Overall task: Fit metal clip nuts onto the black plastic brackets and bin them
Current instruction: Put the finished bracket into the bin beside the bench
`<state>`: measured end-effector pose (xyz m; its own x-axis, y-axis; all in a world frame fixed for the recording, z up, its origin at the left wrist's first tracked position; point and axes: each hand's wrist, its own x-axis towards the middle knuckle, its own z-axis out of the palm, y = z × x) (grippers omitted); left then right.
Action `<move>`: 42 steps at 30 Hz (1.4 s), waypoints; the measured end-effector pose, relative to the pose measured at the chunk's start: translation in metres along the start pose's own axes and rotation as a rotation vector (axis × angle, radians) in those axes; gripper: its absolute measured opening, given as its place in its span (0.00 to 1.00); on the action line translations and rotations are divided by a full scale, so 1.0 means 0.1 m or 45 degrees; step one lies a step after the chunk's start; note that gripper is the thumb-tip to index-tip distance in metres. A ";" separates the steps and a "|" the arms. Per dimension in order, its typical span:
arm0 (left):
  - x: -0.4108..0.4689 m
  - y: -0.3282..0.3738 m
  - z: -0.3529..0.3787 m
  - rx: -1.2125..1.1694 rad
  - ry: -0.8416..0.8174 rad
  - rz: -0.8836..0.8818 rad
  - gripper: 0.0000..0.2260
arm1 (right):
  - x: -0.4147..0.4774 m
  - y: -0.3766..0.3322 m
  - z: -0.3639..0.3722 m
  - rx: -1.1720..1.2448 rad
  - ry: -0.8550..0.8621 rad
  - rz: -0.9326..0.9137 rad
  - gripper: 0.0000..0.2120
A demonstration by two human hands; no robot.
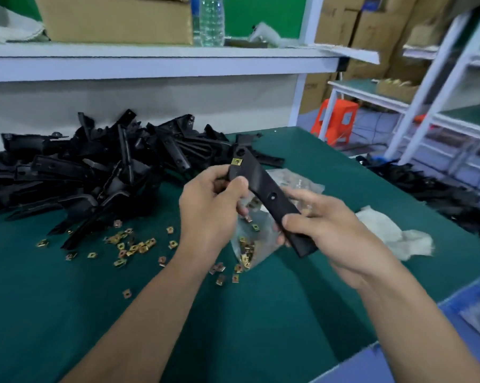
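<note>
Black bracket, clip nut at far end: gripped by left hand, right hand; loose nuts mid-table.

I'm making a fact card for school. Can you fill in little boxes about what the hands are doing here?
Held: black bracket, in both hands
Left hand: grips its upper part
Right hand: grips its lower end
Clip nut: one fitted near bracket's top
Green table: loose clip nuts scattered
Back left: pile of brackets
</note>
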<state>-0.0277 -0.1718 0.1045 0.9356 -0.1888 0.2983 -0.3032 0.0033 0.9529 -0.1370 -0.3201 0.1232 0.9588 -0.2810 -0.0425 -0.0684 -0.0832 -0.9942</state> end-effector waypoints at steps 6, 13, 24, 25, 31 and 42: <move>-0.05 0.18 1.10 0.049 -0.286 -0.113 0.06 | -0.35 0.31 -0.82 0.354 0.545 0.052 0.12; -0.22 0.03 2.13 -0.089 -0.612 -0.532 0.05 | -0.76 0.68 -1.40 0.894 0.846 0.157 0.12; 0.48 0.31 3.20 -0.407 -1.201 -1.133 0.39 | 0.55 -0.01 -2.74 0.828 1.134 0.282 0.15; 0.54 0.33 3.22 -0.355 -1.207 -1.115 0.40 | 0.70 0.02 -2.81 0.772 1.148 0.360 0.18; 0.73 0.05 3.06 -0.036 -1.064 -0.790 0.18 | 1.07 0.54 -2.12 0.460 1.016 0.363 0.13; 0.65 0.10 1.60 0.390 -0.451 -0.051 0.10 | 0.98 0.15 -0.48 0.434 0.556 0.020 0.18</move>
<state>0.0013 -0.3414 0.1244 0.8445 -0.5064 0.1744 -0.3576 -0.2907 0.8875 -0.0573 -0.3951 0.1093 0.7500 -0.6560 -0.0846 0.0808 0.2179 -0.9726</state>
